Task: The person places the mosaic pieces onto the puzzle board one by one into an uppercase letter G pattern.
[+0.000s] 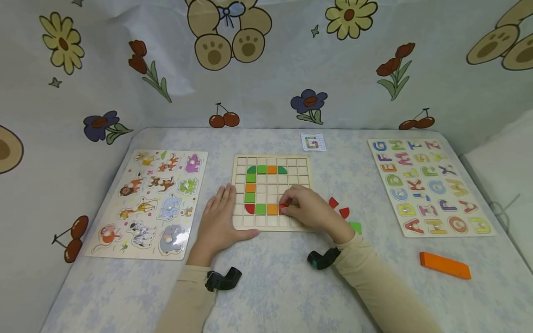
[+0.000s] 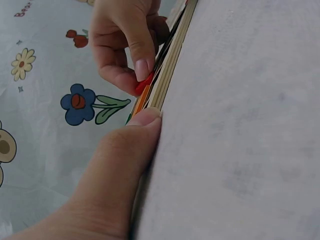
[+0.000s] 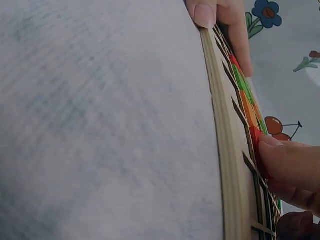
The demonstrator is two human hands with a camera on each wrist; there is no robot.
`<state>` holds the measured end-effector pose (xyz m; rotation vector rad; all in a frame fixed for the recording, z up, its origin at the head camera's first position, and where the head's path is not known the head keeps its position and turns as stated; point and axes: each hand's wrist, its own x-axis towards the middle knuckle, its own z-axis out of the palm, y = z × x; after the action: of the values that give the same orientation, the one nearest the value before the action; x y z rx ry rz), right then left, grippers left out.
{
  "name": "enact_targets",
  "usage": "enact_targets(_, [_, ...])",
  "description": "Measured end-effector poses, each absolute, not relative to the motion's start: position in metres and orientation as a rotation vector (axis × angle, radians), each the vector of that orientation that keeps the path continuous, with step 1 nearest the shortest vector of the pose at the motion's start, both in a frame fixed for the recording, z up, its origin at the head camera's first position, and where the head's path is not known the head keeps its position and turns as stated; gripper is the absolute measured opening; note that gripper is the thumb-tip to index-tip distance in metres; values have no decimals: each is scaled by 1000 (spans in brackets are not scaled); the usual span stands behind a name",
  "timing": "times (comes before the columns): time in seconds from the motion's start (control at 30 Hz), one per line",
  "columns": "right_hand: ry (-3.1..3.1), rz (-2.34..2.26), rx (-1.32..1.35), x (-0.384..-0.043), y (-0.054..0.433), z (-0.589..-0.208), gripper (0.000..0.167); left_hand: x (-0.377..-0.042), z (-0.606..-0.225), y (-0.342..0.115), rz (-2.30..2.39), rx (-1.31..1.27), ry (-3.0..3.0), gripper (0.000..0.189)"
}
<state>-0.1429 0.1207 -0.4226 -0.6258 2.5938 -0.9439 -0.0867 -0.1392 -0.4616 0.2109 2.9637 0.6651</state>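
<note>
A wooden grid board (image 1: 297, 223) lies mid-table, with green, orange and red pieces set in its cells in a C-like outline. My left hand (image 1: 220, 217) rests flat at the board's left edge, fingers straight and thumb along the near edge. With thumb and fingertips, my right hand (image 1: 310, 208) pinches a red piece (image 3: 255, 137) at the lower right end of the outline, beside an orange piece (image 1: 272, 209). Part of that red piece is hidden by the fingers. In the left wrist view, the left thumb (image 2: 132, 150) touches the board's layered wooden edge.
Loose red pieces (image 1: 344, 212) and a green square (image 1: 356, 227) lie right of the board. A small pattern card (image 1: 313, 142) sits behind it. An animal puzzle (image 1: 195, 185) is at left, an alphabet puzzle (image 1: 420, 185) at right, with an orange block (image 1: 445, 265) nearer me.
</note>
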Motion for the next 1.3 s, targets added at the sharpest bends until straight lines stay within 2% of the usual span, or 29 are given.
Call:
enact_targets(0.33, [2683,-874,-704,-135,122,-425,3,-87,-463,-139,663,212,2972,139])
enact_targets(0.6, [2701,-798,-796,-121,136,-417,16,-86,-464,-139,656,212,2978,140])
enact_targets(0.77, [2715,-831,-764,-111,164,-409,25,-86,-465,-139,674,216,2982,140])
enact_targets(1.1, [2755,-666,-564,-98,238,-399,29,-86,-466,-139,678,220,2987,140])
enact_targets(1.3, [2767,-615,-444,-92,265,-400,30,-86,-466,-138,679,217,2989,140])
